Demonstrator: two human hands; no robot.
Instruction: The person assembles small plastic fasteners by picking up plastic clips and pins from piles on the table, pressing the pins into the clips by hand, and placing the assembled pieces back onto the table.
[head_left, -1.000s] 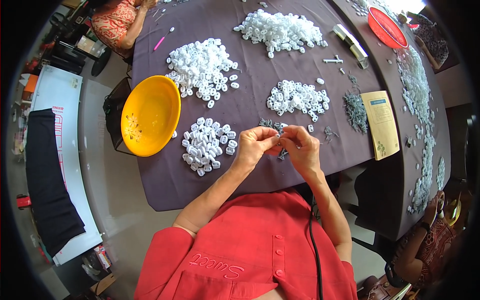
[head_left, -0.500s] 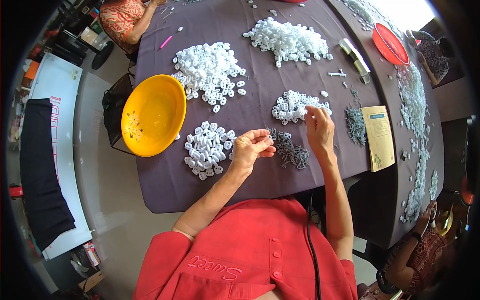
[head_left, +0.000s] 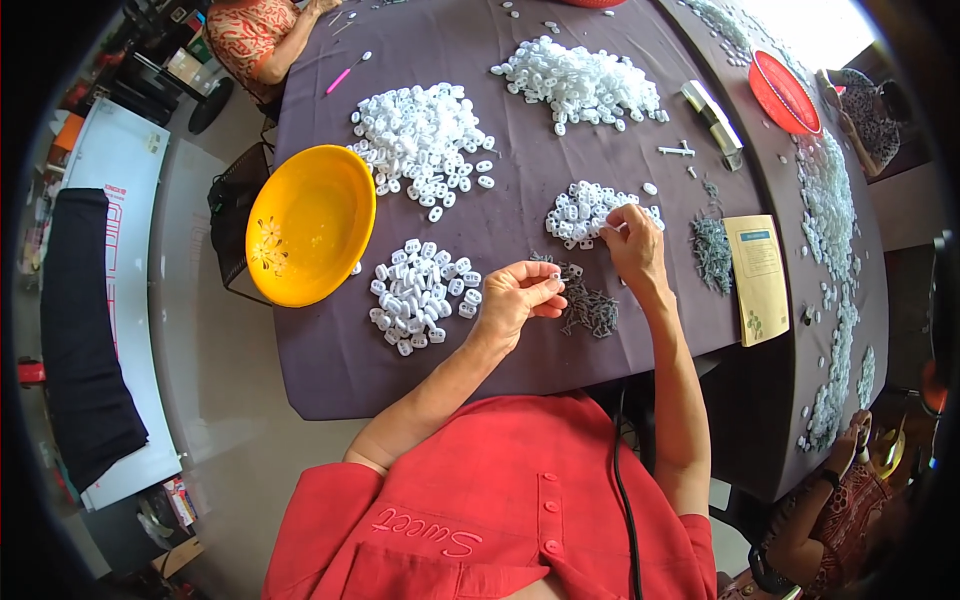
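Between the thumb and forefinger of my left hand is a small white plastic piece, mostly covered by the fingers. My right hand reaches to a small heap of white pieces with holes, its fingertips pinched at the heap's near right side; what they hold, if anything, is hidden. Just below my hands lies a heap of small grey screw-like parts. Left of my left hand, thicker white oval pieces form another heap.
A yellow bowl stands at the left table edge. Larger white heaps lie farther back. To the right are more grey parts, a tan booklet and a red basket. Other people sit around the tables.
My left hand has shifted slightly right, and the white piece in it now shows more. My right fingertips have come lower, onto the near side of the small white heap.
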